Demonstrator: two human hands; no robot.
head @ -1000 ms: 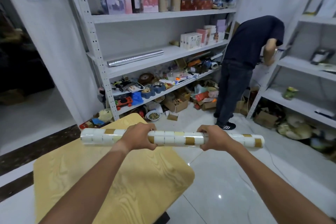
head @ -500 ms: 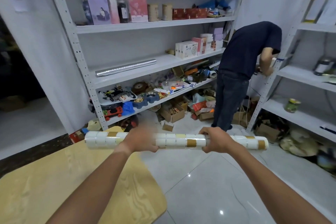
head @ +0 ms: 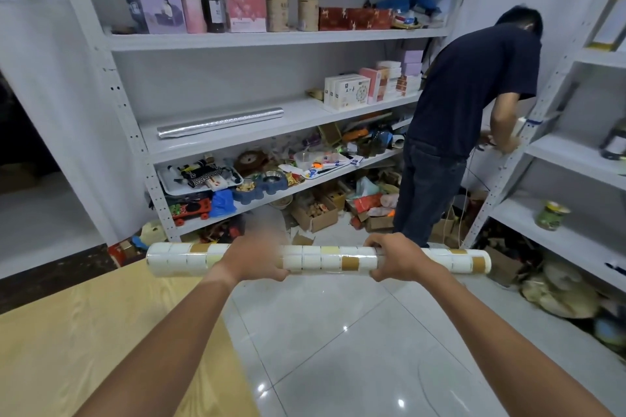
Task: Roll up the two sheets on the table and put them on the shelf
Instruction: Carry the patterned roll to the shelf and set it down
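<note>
Rolled tile-patterned sheet (head: 318, 259) lies level in mid-air, gripped from above by both outstretched arms. Left hand (head: 255, 259) and right hand (head: 399, 259) curl their fingers round it, ends jutting past each fist. Beyond the knuckles, a silver roll (head: 220, 122) rests on the shelf (head: 305, 113).

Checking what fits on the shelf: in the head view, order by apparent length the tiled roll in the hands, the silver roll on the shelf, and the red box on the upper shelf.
1. tiled roll, though nearness to the camera inflates it.
2. silver roll.
3. red box.
</note>
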